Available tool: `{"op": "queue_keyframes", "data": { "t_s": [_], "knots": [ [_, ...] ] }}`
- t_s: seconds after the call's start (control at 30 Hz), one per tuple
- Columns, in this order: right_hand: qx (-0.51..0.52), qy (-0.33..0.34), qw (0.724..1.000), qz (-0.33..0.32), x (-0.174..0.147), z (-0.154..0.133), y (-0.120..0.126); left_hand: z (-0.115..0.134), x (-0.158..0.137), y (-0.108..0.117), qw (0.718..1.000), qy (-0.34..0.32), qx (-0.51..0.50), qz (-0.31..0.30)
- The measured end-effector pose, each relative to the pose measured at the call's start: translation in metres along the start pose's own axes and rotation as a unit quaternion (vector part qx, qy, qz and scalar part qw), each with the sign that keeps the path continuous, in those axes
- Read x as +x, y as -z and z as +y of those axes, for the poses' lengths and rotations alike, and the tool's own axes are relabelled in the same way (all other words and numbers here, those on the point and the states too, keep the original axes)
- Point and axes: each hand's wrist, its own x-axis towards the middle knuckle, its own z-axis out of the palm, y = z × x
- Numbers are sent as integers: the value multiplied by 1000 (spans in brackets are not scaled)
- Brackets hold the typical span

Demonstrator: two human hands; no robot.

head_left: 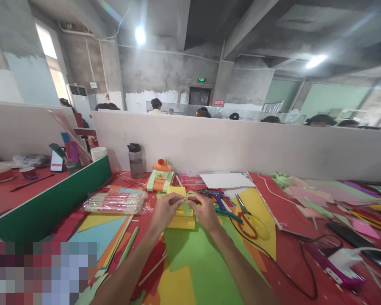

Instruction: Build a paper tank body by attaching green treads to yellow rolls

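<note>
Centre of frame: two hands, left hand (167, 209) and right hand (205, 210); fingers of both pinch one green paper strip (186, 208) over yellow paper (180, 223). Counter (300, 292), left of centre: one bottle (136, 163), one orange-and-green paper model (160, 177), one stick bundle (114, 202).

Here we've got two hands: one left hand (167, 207), one right hand (205, 207)! One bottle (135, 162), one green exit sign (202, 79), two ceiling lights (140, 36) (316, 61)!
</note>
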Motion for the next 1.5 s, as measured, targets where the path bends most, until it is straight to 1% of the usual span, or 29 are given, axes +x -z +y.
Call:
{"op": "queue_keyframes", "data": {
  "t_s": [0.27,0.47,0.77,0.93,1.07,1.17,1.27,1.4,1.5],
  "knots": [
    [-16,-7,1000,2,1,0,-1,0,-1,-1,999,-12,46,14],
    [4,-13,1000,-7,1,-5,0,4,-3,1,995,-28,87,25],
    [6,-16,1000,0,1,-8,2,10,-4,1,995,-26,94,21],
    [4,-8,1000,-1,1,-10,2,8,-4,2,994,-32,106,26],
    [-16,15,1000,2,-1,-12,1,6,-6,2,987,-64,145,20],
    [-40,31,999,-4,-3,-15,1,7,-8,3,978,-99,184,1],
    [-46,35,998,-15,-4,-17,2,8,-9,2,972,-121,202,-21],
    [-21,18,1000,-11,-3,-16,3,10,-9,-1,974,-108,200,-26],
    [19,-21,1000,-4,-1,-13,2,11,-9,-3,981,-91,169,-13]
  ]
}}
